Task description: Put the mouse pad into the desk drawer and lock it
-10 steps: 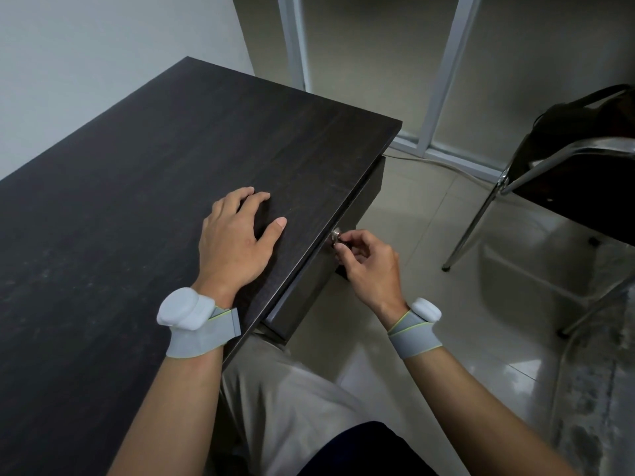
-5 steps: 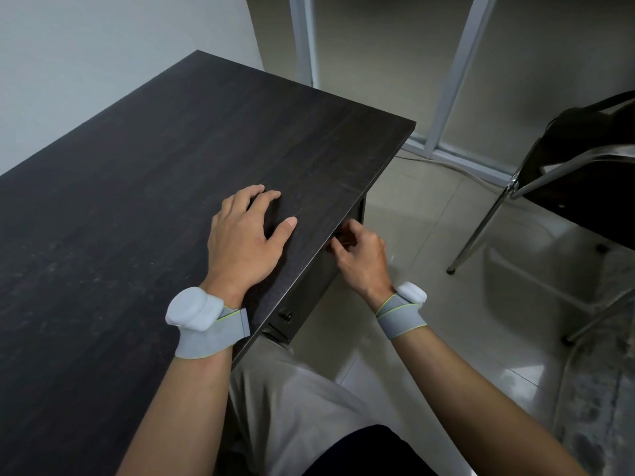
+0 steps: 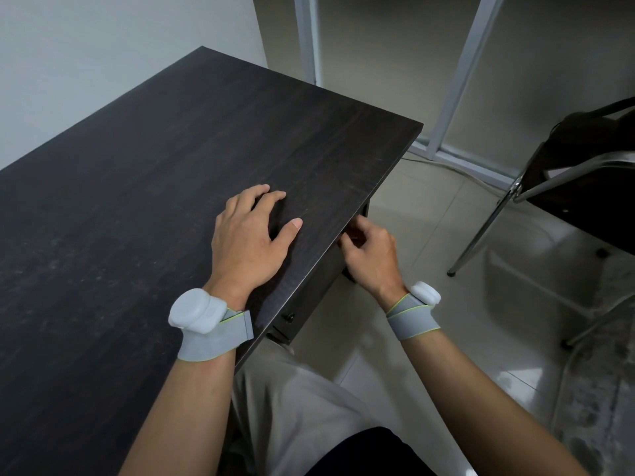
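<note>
My left hand [image 3: 249,240] lies flat, fingers apart, on the dark wooden desk [image 3: 154,173] near its right edge. My right hand [image 3: 372,259] is below that edge, against the drawer front [image 3: 311,300]. Its fingers are pinched together where the small silver key sat a second ago. The desk edge hides the fingertips and the key. The drawer sits pushed in under the desktop. No mouse pad shows anywhere. Both wrists wear grey bands with white pods.
A metal-framed chair [image 3: 508,214] with a black bag [image 3: 584,142] on it stands to the right on the tiled floor. A glass partition with white frames [image 3: 457,80] is behind the desk. My legs [image 3: 302,407] are beside the drawer.
The drawer front, sticking out a second ago with the key showing, has slid in under the desktop. My right hand followed it inward. My left hand stayed flat on the desk.
</note>
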Motion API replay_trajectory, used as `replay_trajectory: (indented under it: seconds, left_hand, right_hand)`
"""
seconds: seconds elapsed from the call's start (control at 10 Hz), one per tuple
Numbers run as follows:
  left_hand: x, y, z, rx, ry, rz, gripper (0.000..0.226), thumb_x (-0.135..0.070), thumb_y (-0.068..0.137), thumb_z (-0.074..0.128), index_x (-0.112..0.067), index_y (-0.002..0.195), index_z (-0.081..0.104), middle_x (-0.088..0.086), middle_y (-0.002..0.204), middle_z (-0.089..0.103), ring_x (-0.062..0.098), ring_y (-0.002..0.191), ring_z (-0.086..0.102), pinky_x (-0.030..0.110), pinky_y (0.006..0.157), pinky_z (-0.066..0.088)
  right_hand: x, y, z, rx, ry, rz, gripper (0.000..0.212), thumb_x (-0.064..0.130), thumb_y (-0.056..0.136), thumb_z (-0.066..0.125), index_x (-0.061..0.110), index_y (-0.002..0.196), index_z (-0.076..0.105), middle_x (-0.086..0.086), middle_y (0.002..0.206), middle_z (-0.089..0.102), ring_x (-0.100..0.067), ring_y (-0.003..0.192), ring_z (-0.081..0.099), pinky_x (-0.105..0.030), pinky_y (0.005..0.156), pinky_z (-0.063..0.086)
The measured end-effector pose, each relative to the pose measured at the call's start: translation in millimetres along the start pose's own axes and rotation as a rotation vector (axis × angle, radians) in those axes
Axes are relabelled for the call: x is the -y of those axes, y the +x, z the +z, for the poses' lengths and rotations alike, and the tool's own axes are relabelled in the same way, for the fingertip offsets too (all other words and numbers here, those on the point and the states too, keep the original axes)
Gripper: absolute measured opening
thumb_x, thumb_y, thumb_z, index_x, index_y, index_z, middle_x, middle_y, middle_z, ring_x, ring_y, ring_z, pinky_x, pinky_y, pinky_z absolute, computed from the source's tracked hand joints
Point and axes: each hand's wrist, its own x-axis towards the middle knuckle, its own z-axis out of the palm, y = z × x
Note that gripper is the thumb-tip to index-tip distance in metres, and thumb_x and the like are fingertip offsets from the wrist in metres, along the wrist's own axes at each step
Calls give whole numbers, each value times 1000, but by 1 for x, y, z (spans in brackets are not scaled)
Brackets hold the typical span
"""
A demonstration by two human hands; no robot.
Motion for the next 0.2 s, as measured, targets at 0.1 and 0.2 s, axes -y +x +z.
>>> replay_trajectory:
  seconds: [0.1, 0.2]
  left_hand:
    - [-1, 0, -1, 0, 6, 10, 55, -59, 93, 53, -30, 141, 55, -5, 150, 48, 22, 139, 39, 44, 109, 34]
    - [0, 1, -1, -16, 15, 11, 55, -58, 94, 53, -30, 141, 55, -5, 150, 47, 22, 139, 39, 44, 109, 34]
  right_hand:
    - [3, 2, -17, -95, 56, 21, 7, 16, 91, 68, 14, 89, 74, -2, 83, 77, -15, 76, 71, -33, 78, 58]
    - [15, 3, -32, -233, 160, 7, 10, 19, 91, 67, 21, 82, 73, 5, 75, 73, -8, 68, 66, -29, 72, 55]
